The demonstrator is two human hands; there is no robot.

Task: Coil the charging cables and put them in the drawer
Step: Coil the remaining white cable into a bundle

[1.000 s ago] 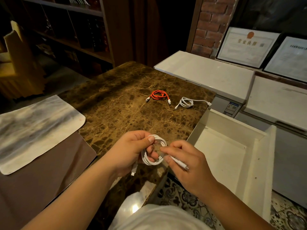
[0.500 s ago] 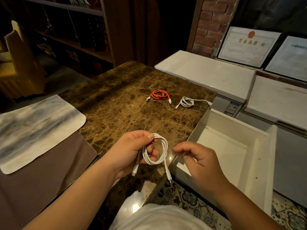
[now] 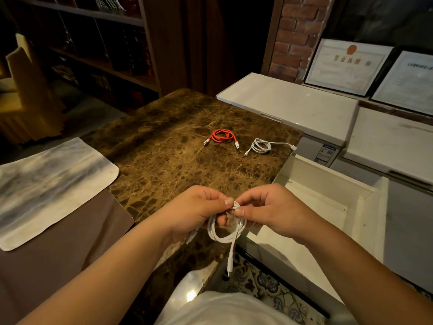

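At lower centre of the frame, the left hand pinches the top of the white cable coil, probably so the loops do not spring apart. The right hand pinches the same spot from the other side. The coil hangs below the fingers above the surface edge; its free end points straight down, long axis vertical. Higher up, an orange cable and a second white cable lie coiled. The open drawer waits at right.
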